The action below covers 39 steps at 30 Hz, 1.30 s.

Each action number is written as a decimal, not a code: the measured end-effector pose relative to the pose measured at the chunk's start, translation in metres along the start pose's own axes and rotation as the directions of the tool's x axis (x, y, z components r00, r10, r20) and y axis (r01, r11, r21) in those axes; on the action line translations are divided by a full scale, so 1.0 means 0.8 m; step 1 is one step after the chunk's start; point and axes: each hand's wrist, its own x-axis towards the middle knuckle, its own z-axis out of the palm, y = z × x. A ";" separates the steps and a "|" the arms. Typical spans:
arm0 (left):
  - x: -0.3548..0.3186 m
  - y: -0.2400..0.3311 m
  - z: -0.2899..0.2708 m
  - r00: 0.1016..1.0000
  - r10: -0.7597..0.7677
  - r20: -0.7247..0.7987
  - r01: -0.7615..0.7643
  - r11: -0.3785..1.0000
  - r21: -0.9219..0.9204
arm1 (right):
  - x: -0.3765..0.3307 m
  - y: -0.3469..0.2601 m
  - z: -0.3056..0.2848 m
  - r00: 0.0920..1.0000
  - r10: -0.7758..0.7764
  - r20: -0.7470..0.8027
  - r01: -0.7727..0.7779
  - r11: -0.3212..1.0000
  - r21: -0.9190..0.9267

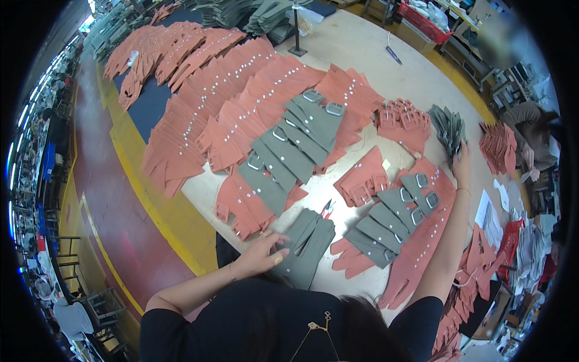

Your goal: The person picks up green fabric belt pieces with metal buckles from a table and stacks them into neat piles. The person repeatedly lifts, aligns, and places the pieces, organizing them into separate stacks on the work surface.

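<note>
Green flat pieces [322, 240] lie on the worktop [356, 51] just before the person, the left hand [260, 256] half-curled, unclenched at their left edge. The right hand [461, 166] reaches a dark green bundle [447, 128]; whether it grips cannot be told. Coral pieces [181, 133] spread farther left.

Yellow bands [149, 202] border the dark red floor [99, 163], bright strip lights [23, 114] glowing leftward.
</note>
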 end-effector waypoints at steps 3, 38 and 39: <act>-0.007 -0.009 -0.009 0.999 0.014 -0.046 -0.010 0.997 0.077 | -0.030 -0.056 -0.047 0.997 -0.072 0.018 0.071 0.996 0.048; -0.016 -0.021 -0.033 0.995 0.002 0.104 -0.014 0.994 0.110 | -0.341 -0.268 -0.064 0.970 0.150 0.192 -0.155 0.988 0.014; -0.015 -0.019 -0.034 0.994 0.010 0.112 -0.025 0.991 0.129 | -0.343 -0.269 -0.063 0.969 0.160 0.190 -0.166 0.986 0.019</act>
